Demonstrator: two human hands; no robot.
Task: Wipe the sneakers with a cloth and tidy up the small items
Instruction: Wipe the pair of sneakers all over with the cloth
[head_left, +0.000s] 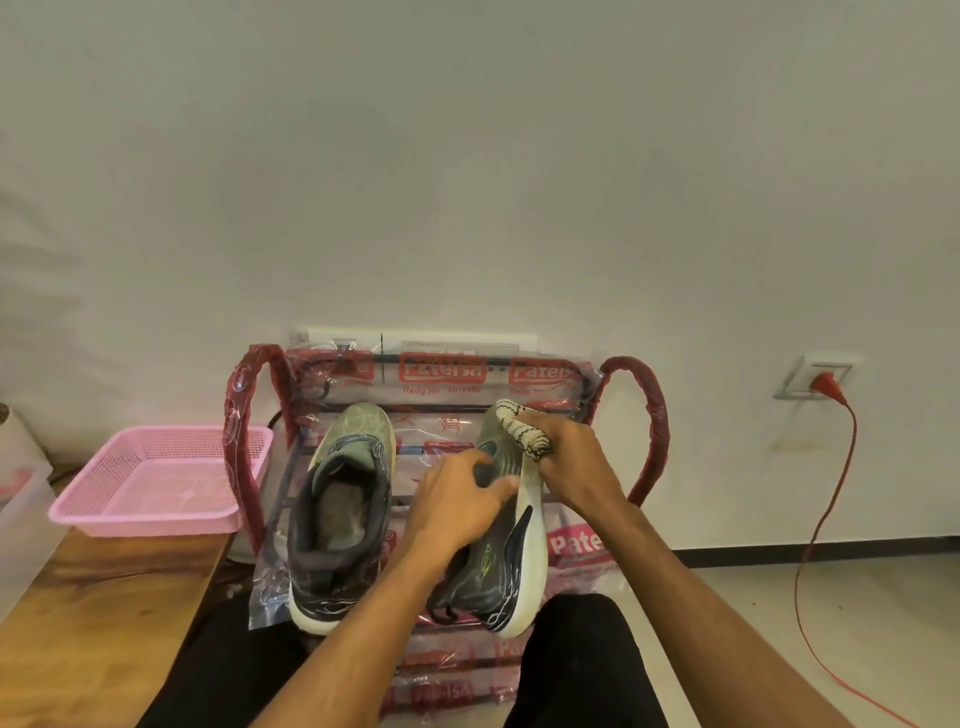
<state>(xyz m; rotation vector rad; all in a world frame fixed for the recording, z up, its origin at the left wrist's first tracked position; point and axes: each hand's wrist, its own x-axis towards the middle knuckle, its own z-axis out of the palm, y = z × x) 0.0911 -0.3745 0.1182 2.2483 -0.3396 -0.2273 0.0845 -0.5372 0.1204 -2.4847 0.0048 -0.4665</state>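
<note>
Two grey-green sneakers with white soles rest on a plastic-wrapped red rack (644, 415) in front of me. The left sneaker (343, 509) stands upright, its opening facing up. The right sneaker (509, 561) is tipped onto its side, with my left hand (457, 499) gripping its upper around the laces. My right hand (566, 457) holds a bunched white cloth with dark stripes (519, 423) pressed against the toe end of that sneaker.
A pink plastic basket (156, 478) sits on a wooden bench (104, 613) at the left. A red cable (826, 499) runs from a wall socket (813, 376) down across the floor at the right. My dark-trousered knees are at the bottom.
</note>
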